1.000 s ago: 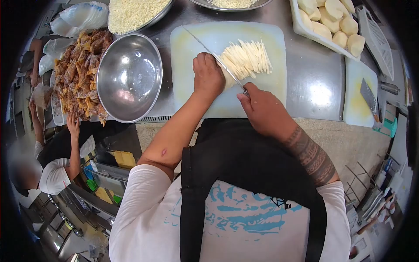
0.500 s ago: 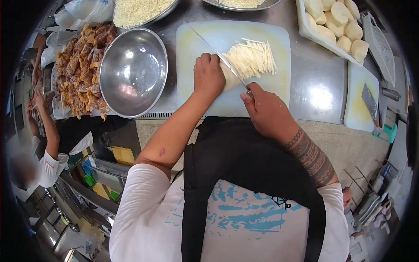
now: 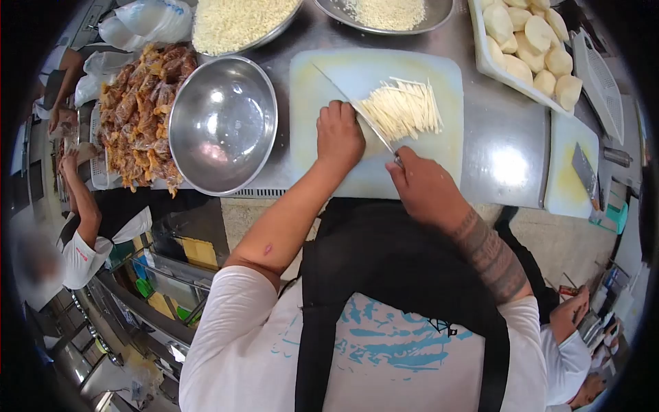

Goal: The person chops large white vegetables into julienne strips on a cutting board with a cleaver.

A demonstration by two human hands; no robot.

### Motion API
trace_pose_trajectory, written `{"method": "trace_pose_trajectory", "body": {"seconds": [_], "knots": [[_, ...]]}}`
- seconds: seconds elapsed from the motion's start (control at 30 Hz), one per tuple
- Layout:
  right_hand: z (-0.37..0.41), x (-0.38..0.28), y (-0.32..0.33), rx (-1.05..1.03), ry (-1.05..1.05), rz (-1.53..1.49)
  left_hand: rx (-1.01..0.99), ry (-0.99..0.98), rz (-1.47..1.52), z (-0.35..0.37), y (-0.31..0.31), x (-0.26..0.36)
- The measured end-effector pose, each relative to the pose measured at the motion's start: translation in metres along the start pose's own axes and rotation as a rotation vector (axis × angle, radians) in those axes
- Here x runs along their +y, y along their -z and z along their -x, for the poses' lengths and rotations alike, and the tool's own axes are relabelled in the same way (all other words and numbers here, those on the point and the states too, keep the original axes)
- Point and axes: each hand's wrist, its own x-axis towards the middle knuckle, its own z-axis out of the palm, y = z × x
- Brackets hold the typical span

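My right hand (image 3: 425, 185) grips the handle of a kitchen knife (image 3: 371, 123), its blade slanting up and left over a pale cutting board (image 3: 316, 82). Beside the blade, my left hand (image 3: 340, 136) rests on the board with its fingers curled and pressed down. Whatever lies under those fingers is hidden. Right of the blade lies a pile of thin, pale matchstick strips (image 3: 405, 108), which look cut from a potato-like vegetable. An empty steel bowl (image 3: 223, 127) stands left of the board.
Wrapped brown meat pieces (image 3: 141, 117) are heaped at left. Two steel bowls at the back hold chopped pale food (image 3: 237, 24) and similar bits (image 3: 388, 14). Peeled potatoes (image 3: 532, 51) fill a white crate; a second knife (image 3: 585, 172) lies at right. Other people work on both sides.
The rounded pale piece that showed between my left hand and the blade is out of sight. The view has shifted slightly, and another person now shows at lower right.
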Motion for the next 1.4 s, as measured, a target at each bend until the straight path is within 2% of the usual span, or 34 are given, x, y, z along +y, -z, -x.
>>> {"method": "trace_pose_trajectory", "body": {"seconds": [0.07, 0.17, 0.33, 0.47, 0.53, 0.67, 0.83, 0.93, 1.07, 1.17, 1.23, 1.27, 1.3, 1.37, 1.4], "knots": [[-0.004, 0.003, -0.001, 0.011, 0.016, -0.032, 0.017, -0.007, 0.001, 0.001, -0.001, 0.0], [-0.009, 0.023, -0.018, -0.022, -0.067, 0.064, 0.01, -0.01, 0.009, 0.004, -0.002, -0.001], [0.003, 0.001, -0.002, 0.013, 0.024, -0.02, 0.02, -0.043, 0.009, 0.001, -0.006, -0.004], [-0.011, 0.022, -0.012, -0.043, -0.009, 0.012, 0.021, -0.018, 0.032, -0.003, -0.005, -0.002], [-0.003, -0.001, 0.005, -0.085, -0.032, 0.003, 0.017, -0.033, 0.039, 0.002, -0.003, -0.004], [-0.003, 0.02, -0.014, -0.035, -0.022, 0.013, 0.009, -0.016, 0.033, 0.003, -0.003, -0.002], [0.004, -0.008, 0.012, -0.099, -0.032, -0.024, 0.009, -0.045, -0.009, 0.001, -0.004, -0.002], [-0.01, 0.024, -0.02, -0.074, -0.041, 0.014, 0.046, -0.007, 0.051, 0.003, -0.003, 0.001], [-0.018, 0.034, -0.018, -0.064, -0.024, -0.006, 0.018, 0.013, 0.046, 0.001, -0.001, -0.001], [-0.025, 0.051, -0.007, -0.065, -0.049, -0.061, 0.023, 0.026, 0.104, -0.003, 0.003, -0.004], [-0.031, 0.05, 0.013, -0.213, -0.12, -0.353, 0.012, 0.033, 0.151, -0.005, 0.014, -0.009], [-0.027, 0.041, 0.028, -0.351, -0.349, -0.552, -0.023, 0.101, 0.282, -0.008, 0.021, -0.012], [-0.022, 0.036, 0.035, -0.347, -0.347, -0.553, -0.058, 0.169, 0.413, -0.011, 0.029, -0.016], [-0.009, 0.029, 0.044, -0.123, -0.129, -0.378, -0.056, 0.193, 0.429, -0.015, 0.048, -0.021], [-0.002, 0.023, 0.052, -0.118, -0.133, -0.376, -0.062, 0.213, 0.422, -0.02, 0.064, -0.015]]}}
